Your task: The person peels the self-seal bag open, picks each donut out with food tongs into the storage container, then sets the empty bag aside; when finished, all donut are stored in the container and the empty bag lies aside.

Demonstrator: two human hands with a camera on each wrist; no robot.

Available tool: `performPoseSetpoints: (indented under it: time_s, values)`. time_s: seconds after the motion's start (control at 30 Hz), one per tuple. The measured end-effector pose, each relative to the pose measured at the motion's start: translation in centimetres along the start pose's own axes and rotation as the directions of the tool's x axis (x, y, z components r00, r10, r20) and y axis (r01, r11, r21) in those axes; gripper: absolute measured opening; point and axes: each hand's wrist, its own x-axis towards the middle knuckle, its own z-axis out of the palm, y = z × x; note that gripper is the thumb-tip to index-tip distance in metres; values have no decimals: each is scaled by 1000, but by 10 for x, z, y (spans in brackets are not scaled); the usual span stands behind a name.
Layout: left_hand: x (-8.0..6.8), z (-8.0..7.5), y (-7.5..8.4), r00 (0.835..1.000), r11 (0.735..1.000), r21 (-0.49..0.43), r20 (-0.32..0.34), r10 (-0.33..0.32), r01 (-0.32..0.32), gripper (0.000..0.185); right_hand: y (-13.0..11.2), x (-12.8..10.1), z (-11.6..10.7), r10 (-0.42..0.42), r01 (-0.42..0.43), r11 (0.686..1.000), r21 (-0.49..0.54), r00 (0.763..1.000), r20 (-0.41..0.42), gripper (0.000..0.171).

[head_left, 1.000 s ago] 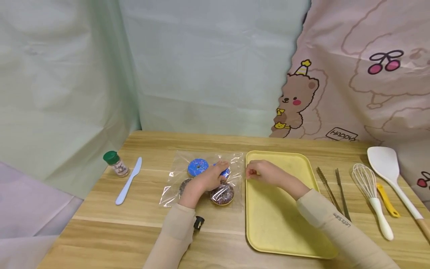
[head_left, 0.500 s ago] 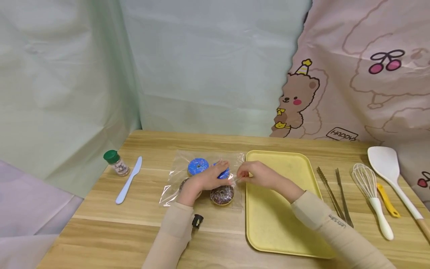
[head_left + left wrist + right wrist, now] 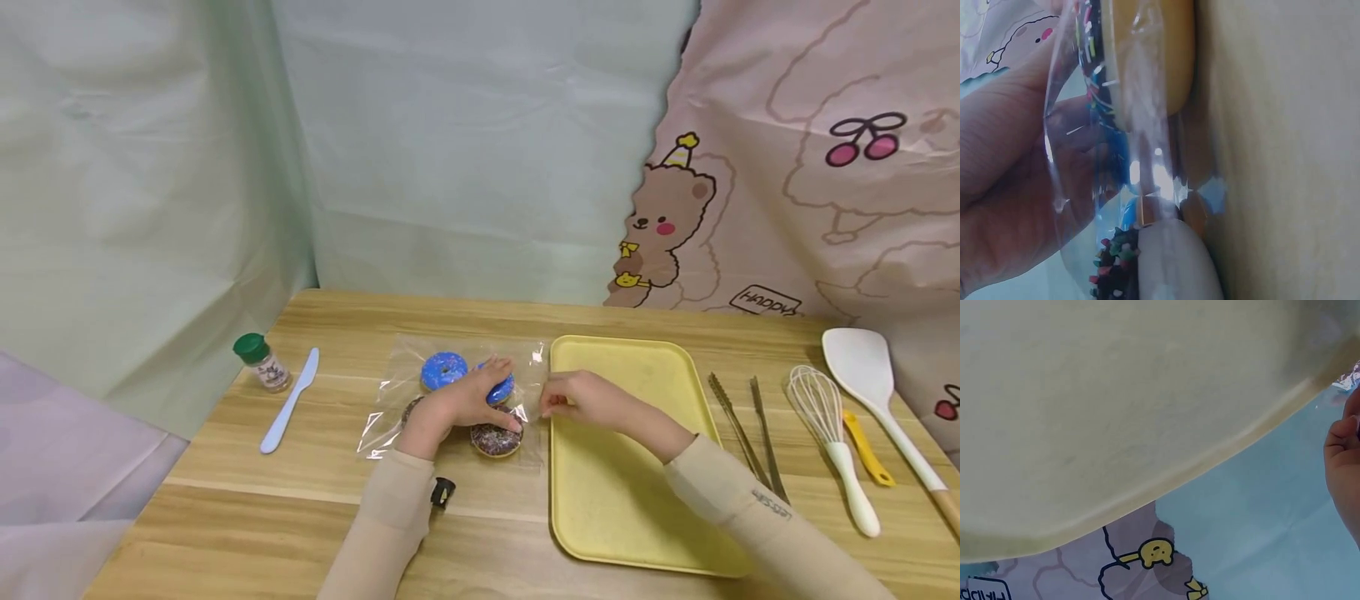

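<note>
The right hand [image 3: 581, 402] has slid back a little, fingers pinching the crinkly clear plastic bag [image 3: 457, 396] of round sprinkled donuts [image 3: 495, 437] on the wooden table [image 3: 247, 508], while the left hand [image 3: 457, 404] still presses it with spread fingers.

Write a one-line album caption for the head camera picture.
Left hand rests on a clear bag of sprinkled doughnuts while the right hand pinches its edge beside a yellow tray.
</note>
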Motion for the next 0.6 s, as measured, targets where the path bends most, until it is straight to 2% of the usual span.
performPoseSetpoints:
  time_s: [0.3,0.43,0.6]
  values:
    - [0,0,-2,1000,1000,-9,-5,-3,3,99,1,-8,-2,-62,62,998,16,997,-51,5]
    - [1,0,-3,1000,1000,-3,-2,-5,5,100,-4,-4,0,-21,22,999,47,999,-27,12]
    - [2,0,-1,1000,1000,2,3,-12,12,100,-10,1,5,-16,15,999,37,1000,14,13]
